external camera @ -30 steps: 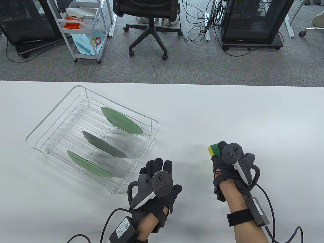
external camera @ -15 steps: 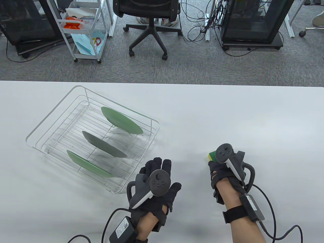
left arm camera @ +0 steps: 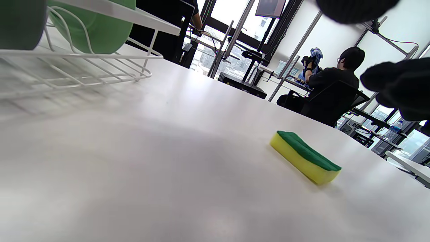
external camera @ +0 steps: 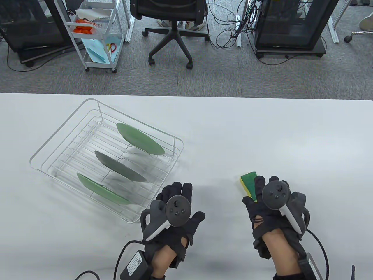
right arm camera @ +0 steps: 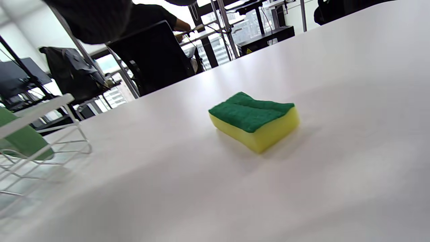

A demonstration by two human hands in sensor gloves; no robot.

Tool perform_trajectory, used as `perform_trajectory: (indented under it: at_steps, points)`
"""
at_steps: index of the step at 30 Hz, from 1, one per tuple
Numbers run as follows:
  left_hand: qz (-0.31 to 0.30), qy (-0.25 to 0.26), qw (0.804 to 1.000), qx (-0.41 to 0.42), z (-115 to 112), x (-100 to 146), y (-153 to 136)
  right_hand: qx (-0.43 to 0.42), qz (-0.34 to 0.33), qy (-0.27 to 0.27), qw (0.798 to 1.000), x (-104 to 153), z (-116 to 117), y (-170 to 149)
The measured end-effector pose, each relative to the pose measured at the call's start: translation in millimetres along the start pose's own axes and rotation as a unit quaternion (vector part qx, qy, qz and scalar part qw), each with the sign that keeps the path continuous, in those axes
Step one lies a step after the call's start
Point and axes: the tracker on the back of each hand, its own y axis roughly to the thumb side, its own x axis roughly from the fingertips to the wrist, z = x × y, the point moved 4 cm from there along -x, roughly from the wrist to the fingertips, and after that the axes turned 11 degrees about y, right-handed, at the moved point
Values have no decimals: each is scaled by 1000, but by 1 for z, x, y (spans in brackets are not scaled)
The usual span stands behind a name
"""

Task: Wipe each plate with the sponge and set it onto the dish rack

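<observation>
Both hands hover relaxed, fingers loose, holding nothing: left hand (external camera: 174,210), right hand (external camera: 269,204). The sponge (external camera: 248,184), released since a second ago, lies flat on the bench (external camera: 262,131), green side up, long axis running away from the person. Farther left, three plates stand in the dish rack (external camera: 58,140).

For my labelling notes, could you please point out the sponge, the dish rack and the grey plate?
sponge (right arm camera: 252,114): right wrist view, green scouring top.
dish rack (external camera: 178,139): table view, wire rim.
grey plate (external camera: 119,170): table view, plate face.

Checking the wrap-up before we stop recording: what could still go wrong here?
The left hand sits close to the rack's near corner; a careless pull-back might nudge it and rattle the three plates standing on edge. The right hand hovers just over the sponge lying on the table and could drag it.
</observation>
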Motion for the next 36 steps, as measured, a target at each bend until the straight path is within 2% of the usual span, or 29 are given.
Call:
perform_trajectory:
  at_steps: [4,6,9,12,14,21,27,36]
  points:
    - [-14,12,1000,-17,7,2,6,3,-58,34,998,19,11,11]
    - [-12,1,999,-42,5,3,5,2,-84,7,996,22,17,15]
    - [-5,-4,999,-51,1,1,4,0,-114,-11,993,20,39,22]
    - [1,-22,997,-71,-5,1,2,15,-122,11,992,15,52,28]
    - [4,-27,997,-78,-6,0,0,34,-124,-10,992,13,53,28]
    - [5,-13,998,-69,-6,-2,8,64,-117,9,991,12,62,14]
    - [-8,-19,996,-84,-12,-1,18,60,-120,37,990,11,69,15]
    - [-4,-16,997,-79,-13,-2,12,57,-121,67,989,10,79,17]
